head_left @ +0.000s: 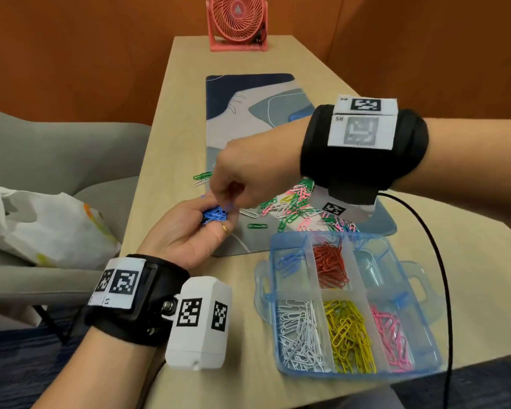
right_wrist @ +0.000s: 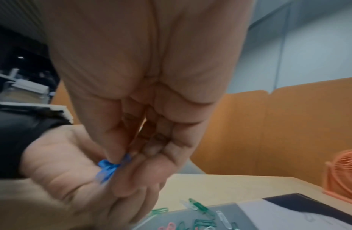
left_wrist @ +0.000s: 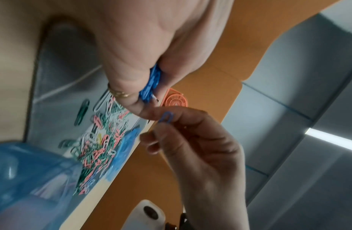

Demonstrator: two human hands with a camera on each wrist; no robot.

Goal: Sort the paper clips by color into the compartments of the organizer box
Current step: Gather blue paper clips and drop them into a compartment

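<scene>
Blue paper clips [head_left: 214,215] bunch in my cupped left hand [head_left: 189,231] as a holding stash, right hand [head_left: 242,175] fingertips pinching one more blue clip [left_wrist: 167,117] to add before dumping into the organizer box [head_left: 419,293].
</scene>
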